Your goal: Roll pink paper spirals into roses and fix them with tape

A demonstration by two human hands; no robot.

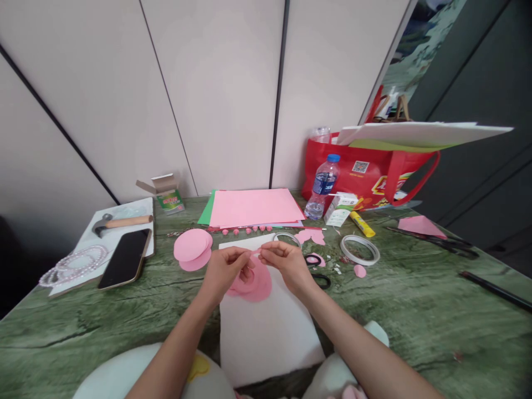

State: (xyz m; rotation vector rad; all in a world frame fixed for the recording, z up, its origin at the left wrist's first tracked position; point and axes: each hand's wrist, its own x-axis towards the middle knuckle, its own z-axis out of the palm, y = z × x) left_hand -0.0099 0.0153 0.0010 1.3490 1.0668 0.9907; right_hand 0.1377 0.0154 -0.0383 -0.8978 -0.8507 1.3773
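Note:
Over a white sheet (266, 338), my left hand (226, 269) and my right hand (287, 265) meet fingertip to fingertip. Between them they pinch a small strip of pink paper (256, 252), mostly covered by the fingers. Just below lies a layered pink paper flower (261, 285), partly hidden behind my left hand. A stack of pink paper circles (192, 249) sits left of the sheet. Close to my right hand are the black handles of scissors (322, 281), whose blades I cannot see. Both hands are closed in a pinch.
Pink sheets (257, 206) lie at the back. A water bottle (322, 188), milk carton (341, 209), glue stick (362, 224) and tape roll (359, 250) stand or lie right. At left are a hammer (124, 222), phone (125, 258) and bead strings (78, 265).

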